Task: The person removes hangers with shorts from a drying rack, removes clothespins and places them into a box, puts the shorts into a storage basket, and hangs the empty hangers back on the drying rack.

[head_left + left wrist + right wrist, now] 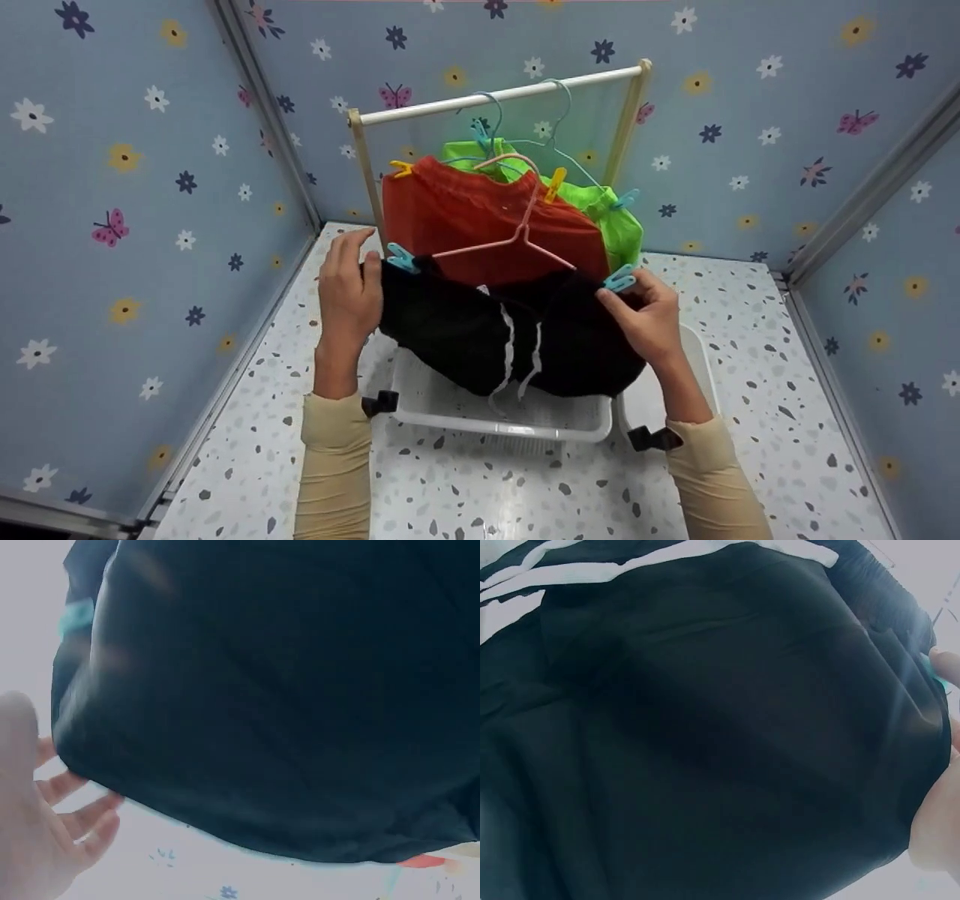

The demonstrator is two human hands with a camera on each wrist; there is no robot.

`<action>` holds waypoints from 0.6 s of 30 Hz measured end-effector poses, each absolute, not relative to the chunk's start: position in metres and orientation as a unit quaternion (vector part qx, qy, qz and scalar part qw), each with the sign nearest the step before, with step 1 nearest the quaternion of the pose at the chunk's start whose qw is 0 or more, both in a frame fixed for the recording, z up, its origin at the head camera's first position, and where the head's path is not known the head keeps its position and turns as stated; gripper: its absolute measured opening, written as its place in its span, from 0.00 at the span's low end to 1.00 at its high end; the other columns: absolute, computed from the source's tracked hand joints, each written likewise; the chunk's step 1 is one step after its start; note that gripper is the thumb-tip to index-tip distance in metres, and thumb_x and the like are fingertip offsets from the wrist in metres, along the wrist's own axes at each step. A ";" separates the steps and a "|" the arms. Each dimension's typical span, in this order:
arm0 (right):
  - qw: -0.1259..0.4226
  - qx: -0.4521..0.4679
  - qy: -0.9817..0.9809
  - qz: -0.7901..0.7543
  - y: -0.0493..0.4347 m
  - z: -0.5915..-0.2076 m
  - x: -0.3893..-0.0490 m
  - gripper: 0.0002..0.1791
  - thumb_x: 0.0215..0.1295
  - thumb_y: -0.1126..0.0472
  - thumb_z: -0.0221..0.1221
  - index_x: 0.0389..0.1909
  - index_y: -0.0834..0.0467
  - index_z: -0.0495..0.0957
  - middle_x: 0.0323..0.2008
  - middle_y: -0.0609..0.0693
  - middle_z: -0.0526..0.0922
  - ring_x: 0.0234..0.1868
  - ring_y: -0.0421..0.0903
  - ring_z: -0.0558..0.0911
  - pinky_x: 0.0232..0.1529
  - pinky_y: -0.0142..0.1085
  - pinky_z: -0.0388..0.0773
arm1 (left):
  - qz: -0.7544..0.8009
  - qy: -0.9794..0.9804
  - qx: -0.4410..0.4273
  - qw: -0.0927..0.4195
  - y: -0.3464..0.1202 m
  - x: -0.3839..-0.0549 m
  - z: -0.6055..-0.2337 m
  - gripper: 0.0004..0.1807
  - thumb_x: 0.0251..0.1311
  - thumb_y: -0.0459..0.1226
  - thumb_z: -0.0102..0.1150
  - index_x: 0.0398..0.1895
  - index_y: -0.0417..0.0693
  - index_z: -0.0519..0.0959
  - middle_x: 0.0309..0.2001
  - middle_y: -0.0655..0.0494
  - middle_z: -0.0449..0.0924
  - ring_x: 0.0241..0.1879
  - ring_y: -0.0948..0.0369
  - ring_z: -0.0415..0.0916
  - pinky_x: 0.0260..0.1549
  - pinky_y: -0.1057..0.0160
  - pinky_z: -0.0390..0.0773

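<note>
Black shorts (450, 322) with white drawstrings hang from a pink hanger (480, 249), fastened by a blue clothespin (402, 259) at the left and another blue clothespin (620, 278) at the right. My right hand (651, 319) pinches around the right clothespin at the waistband's corner. Beside the left corner is my left hand (351, 292), its fingers extended and spread. In the left wrist view, fingertips (101, 829) lie at the black cloth's edge, some partly behind it. The pink hanger's hook stands in front of the red garment, below the rail.
A white rail (495, 95) on wooden posts carries a red garment (480, 217) with yellow clothespins and a bright green garment (621, 232) behind it. A white basket (502, 429) sits under the shorts; another white container (697, 352) stands at its right. Flowered panels surround the speckled table.
</note>
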State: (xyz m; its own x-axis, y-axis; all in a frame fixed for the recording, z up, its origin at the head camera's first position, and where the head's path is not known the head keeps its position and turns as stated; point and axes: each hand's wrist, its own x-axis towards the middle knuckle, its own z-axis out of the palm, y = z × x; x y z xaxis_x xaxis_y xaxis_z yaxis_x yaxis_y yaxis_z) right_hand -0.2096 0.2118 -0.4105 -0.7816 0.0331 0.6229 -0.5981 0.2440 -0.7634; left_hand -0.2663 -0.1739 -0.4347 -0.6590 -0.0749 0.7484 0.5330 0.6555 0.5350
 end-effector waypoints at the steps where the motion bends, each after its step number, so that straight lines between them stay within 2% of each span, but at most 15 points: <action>1: 0.268 0.192 -0.740 0.586 0.212 -0.413 -0.210 0.06 0.55 0.76 0.66 0.30 0.72 0.77 0.25 0.56 0.81 0.27 0.40 0.77 0.31 0.29 0.74 | -0.370 -0.830 -0.140 0.394 -0.170 -0.265 -0.435 0.26 0.75 0.53 0.38 0.56 0.44 0.77 0.52 0.48 0.76 0.51 0.51 0.73 0.50 0.46 0.69; 5: 0.261 0.190 -0.738 0.592 0.212 -0.421 -0.210 0.06 0.55 0.76 0.66 0.30 0.72 0.77 0.26 0.55 0.80 0.28 0.40 0.77 0.31 0.29 0.74 | -0.325 -0.835 -0.163 0.412 -0.162 -0.264 -0.440 0.24 0.76 0.50 0.37 0.45 0.43 0.80 0.42 0.48 0.79 0.41 0.50 0.76 0.42 0.48 0.71; 8: 0.258 0.182 -0.740 0.594 0.214 -0.428 -0.211 0.07 0.55 0.76 0.66 0.31 0.72 0.77 0.25 0.53 0.80 0.27 0.40 0.77 0.31 0.28 0.74 | -0.322 -0.839 -0.180 0.400 -0.161 -0.262 -0.444 0.20 0.74 0.44 0.39 0.38 0.42 0.79 0.36 0.49 0.78 0.36 0.51 0.74 0.38 0.51 0.72; 12: 0.253 0.186 -0.738 0.597 0.217 -0.437 -0.213 0.07 0.54 0.76 0.66 0.31 0.72 0.77 0.25 0.52 0.81 0.27 0.39 0.77 0.30 0.28 0.74 | -0.321 -0.856 -0.200 0.352 -0.163 -0.256 -0.449 0.12 0.65 0.38 0.44 0.36 0.42 0.77 0.34 0.51 0.75 0.35 0.52 0.71 0.36 0.51 0.72; 15: 0.247 0.199 -0.731 0.604 0.219 -0.443 -0.215 0.06 0.54 0.77 0.66 0.30 0.72 0.78 0.25 0.54 0.81 0.27 0.39 0.79 0.31 0.29 0.75 | -0.322 -0.864 -0.217 0.320 -0.165 -0.253 -0.453 0.08 0.59 0.35 0.49 0.35 0.42 0.77 0.34 0.52 0.76 0.36 0.53 0.72 0.38 0.52 0.73; 18: 0.233 0.206 -0.724 0.616 0.221 -0.449 -0.217 0.06 0.54 0.78 0.65 0.31 0.72 0.78 0.26 0.55 0.82 0.28 0.40 0.79 0.31 0.29 0.75 | -0.344 -0.861 -0.231 0.297 -0.168 -0.251 -0.458 0.06 0.57 0.33 0.54 0.36 0.43 0.79 0.35 0.54 0.77 0.38 0.55 0.74 0.42 0.54 0.74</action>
State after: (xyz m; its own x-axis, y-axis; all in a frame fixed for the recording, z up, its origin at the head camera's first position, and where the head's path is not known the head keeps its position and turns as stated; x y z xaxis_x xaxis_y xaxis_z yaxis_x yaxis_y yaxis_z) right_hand -0.2166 0.2205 -0.4495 -0.8069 -0.0107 0.5906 -0.5847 0.1566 -0.7960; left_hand -0.2506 -0.1677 -0.4581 -0.7176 0.1928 0.6692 0.6010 0.6570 0.4552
